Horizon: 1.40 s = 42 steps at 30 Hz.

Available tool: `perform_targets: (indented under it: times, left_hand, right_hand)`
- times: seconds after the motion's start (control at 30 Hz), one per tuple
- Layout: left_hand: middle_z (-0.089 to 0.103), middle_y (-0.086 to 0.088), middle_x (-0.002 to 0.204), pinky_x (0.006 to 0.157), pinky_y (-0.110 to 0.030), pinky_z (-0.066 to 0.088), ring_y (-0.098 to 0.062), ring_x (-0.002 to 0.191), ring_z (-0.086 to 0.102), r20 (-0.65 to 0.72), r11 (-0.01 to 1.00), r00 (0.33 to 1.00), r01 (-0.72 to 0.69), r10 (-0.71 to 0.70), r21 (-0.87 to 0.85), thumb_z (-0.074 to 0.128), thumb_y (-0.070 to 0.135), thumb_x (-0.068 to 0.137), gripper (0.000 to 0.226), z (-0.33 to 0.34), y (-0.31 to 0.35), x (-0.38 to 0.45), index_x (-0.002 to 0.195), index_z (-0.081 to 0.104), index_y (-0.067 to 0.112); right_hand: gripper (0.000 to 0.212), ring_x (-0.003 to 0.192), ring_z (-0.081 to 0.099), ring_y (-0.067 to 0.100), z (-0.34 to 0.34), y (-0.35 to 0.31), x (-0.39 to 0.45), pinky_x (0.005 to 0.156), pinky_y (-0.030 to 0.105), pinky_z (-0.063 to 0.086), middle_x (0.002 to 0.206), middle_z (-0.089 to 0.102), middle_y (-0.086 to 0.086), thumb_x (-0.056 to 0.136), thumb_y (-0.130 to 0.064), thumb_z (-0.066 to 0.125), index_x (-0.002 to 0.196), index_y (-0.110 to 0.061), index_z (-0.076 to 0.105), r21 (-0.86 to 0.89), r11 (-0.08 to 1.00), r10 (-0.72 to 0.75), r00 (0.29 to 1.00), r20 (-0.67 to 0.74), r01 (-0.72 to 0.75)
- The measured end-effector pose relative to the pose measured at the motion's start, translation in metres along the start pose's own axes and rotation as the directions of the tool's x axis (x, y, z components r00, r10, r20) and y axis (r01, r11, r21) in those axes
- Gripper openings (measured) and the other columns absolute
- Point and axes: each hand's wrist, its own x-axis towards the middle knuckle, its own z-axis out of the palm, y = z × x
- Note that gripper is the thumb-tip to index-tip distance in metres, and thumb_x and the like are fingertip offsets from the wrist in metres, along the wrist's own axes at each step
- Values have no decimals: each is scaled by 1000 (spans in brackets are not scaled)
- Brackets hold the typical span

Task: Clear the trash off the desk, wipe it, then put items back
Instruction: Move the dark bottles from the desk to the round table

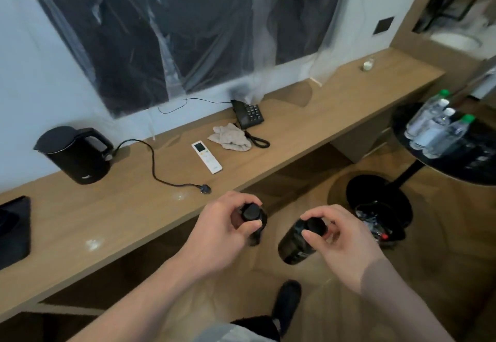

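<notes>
Both hands are off the desk (112, 223) edge, over the floor. The left hand (222, 230) pinches the cap end of a black bottle (253, 217), fingers curled round it. The right hand (341, 237) grips a second black bottle (298, 245) at its cap, body tilted down and left. On the desk: kettle (75, 154) at the left with its cord (155, 170) trailing to a loose plug (205, 188), white remote (206, 156) mid-desk, crumpled cloth (230, 137) just beside it and touching the phone (248, 113) cord. Two pale smudges on the desk near the front edge. Bin (381, 215) on the floor right of the hands, with trash inside. Round black table (456, 164) further right carries water bottles (437, 127).
</notes>
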Motion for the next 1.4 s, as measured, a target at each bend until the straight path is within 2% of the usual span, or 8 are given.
perform_targets:
  times: [0.17, 0.37, 0.53, 0.8, 0.93, 1.07, 1.17, 1.4]
  left_hand:
    - [66, 22, 113, 89, -30, 58, -6, 101, 66, 58, 998, 998, -7, 10, -61, 77, 29, 93, 28, 44, 22, 54, 115, 68, 43]
    - [63, 23, 112, 81, -14, 49, -3, 97, 63, 90, 998, 996, -17, 22, -56, 77, 25, 93, 27, 98, 51, 116, 114, 69, 40]
    - [63, 22, 113, 81, -13, 49, -3, 98, 63, 97, 997, 995, 22, -16, -71, 77, 26, 93, 30, 134, 71, 167, 117, 67, 40]
    - [60, 26, 114, 86, -13, 52, 1, 101, 61, 190, 1000, 982, -10, 9, 0, 76, 27, 93, 31, 193, 129, 234, 119, 65, 41]
    - [60, 29, 111, 82, -12, 52, 3, 96, 62, 184, 1000, 983, -24, 20, 19, 76, 28, 94, 30, 230, 168, 258, 116, 64, 44]
    - [62, 25, 110, 81, -10, 50, 2, 98, 61, 142, 999, 990, -26, 22, 28, 76, 27, 93, 28, 280, 202, 262, 115, 65, 43]
    - [62, 25, 107, 78, -10, 49, 2, 95, 62, 90, 1000, 996, 23, -23, 0, 76, 27, 93, 27, 318, 227, 258, 113, 66, 43]
    - [65, 23, 113, 81, -10, 55, 3, 101, 66, 5, 987, 991, 134, -134, -86, 78, 21, 92, 32, 401, 287, 245, 113, 67, 44]
  right_hand:
    - [30, 92, 61, 3, -46, 35, 24, 78, 21, 53, 104, 61, -25, 86, -26, 83, 97, -49, 67, -21, 999, 39, 997, -59, -41]
    - [28, 95, 61, -2, -108, 76, 67, 87, 27, 57, 108, 58, -30, 90, -31, 79, 103, -51, 63, -87, 993, 86, 996, 5, -85]
    - [28, 101, 58, -8, -154, 108, 105, 86, 22, 55, 112, 56, -34, 90, -28, 79, 105, -48, 65, -58, 992, 111, 993, 41, -109]
    - [34, 101, 62, -4, -223, 168, 118, 81, 18, 56, 115, 61, -26, 89, -26, 80, 109, -49, 65, -8, 988, 152, 987, -49, -152]
    - [36, 95, 62, -4, -262, 205, 121, 80, 24, 59, 107, 61, -29, 87, -27, 82, 109, -51, 65, 4, 985, 170, 982, -85, -170]
    - [35, 94, 64, 0, -301, 248, 117, 75, 23, 57, 110, 60, -30, 87, -26, 82, 106, -51, 65, 14, 989, 150, 988, -36, -150]
    - [37, 99, 62, -3, -339, 282, 112, 73, 14, 54, 111, 59, -35, 86, -23, 83, 103, -50, 65, 18, 994, 110, 994, 2, -110]
    - [34, 93, 60, -3, -421, 353, 103, 73, 19, 48, 103, 63, -30, 86, -27, 83, 104, -50, 65, -22, 999, 46, 996, 79, -44]
